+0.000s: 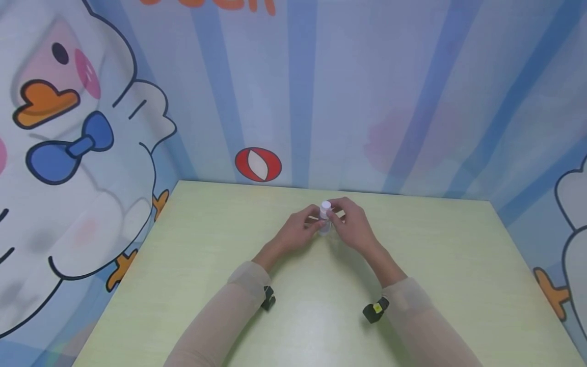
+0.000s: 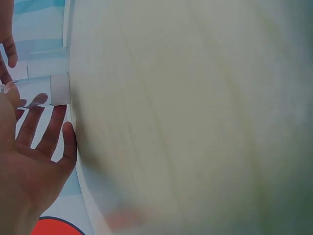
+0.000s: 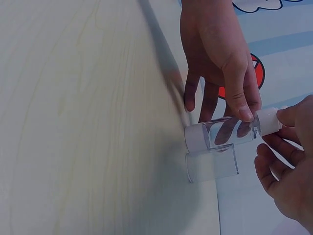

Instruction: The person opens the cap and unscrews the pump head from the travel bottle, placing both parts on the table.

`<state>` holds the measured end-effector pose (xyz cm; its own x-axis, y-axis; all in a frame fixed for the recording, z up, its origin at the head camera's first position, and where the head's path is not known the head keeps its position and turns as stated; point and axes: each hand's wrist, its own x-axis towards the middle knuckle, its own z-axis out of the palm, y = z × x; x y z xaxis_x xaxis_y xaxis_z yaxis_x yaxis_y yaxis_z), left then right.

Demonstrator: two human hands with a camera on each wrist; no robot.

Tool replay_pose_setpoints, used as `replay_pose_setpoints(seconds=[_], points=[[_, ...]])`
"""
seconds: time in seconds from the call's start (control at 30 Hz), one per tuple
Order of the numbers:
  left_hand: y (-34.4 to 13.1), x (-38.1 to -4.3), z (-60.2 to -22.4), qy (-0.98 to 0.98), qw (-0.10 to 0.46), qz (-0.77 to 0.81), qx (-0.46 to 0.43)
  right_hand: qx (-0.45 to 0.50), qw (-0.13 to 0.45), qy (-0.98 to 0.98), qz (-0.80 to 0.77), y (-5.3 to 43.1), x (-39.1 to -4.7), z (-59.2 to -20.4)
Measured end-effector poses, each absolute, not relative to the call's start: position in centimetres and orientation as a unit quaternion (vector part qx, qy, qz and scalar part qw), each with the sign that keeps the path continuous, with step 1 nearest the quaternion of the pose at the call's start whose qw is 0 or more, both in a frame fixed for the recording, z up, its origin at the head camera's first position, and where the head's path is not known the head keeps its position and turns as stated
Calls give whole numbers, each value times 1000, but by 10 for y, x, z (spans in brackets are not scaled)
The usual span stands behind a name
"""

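While I watch from my distant station, the left hand [image 1: 297, 229] and the right hand [image 1: 352, 221] meet at a small bottle [image 3: 212, 134], which stands upright between them toward the far side of the counter [image 1: 321, 306], about midway between left and right. Judging by the pose, the step in hand is work on the white top [image 3: 269, 121]; whether it is being fitted or removed I cannot tell.

The left hand holds the bottle, its thumb against the shoulder and its fingers behind the body. The right hand's fingers are drawn narrow, pinching the white top between thumb and fingertip.

To my mind, the next move calls for the left hand to keep the body steady and upright, and for the right to move the white top squarely along the bottle's line. A clear cover [image 3: 215, 166] stands just to the right of the bottle, so I would want the right hand kept high enough not to knock it.

The bottle looks slim, round and glossy, with a white base [image 3: 196, 138] below a see-through body; fingers show through its wall. I cannot tell whether there is liquid inside, nor whether bottle and clear cover touch.
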<state>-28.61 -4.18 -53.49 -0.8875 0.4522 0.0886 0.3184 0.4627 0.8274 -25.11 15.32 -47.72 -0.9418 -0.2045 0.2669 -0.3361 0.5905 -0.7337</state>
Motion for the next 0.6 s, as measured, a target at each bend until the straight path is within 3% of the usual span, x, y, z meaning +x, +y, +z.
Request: replay_pose_setpoints(seconds=[0.6], points=[[-42,-288,-536,848,71,469,237,135,86,-887,433,149,-255,-477]])
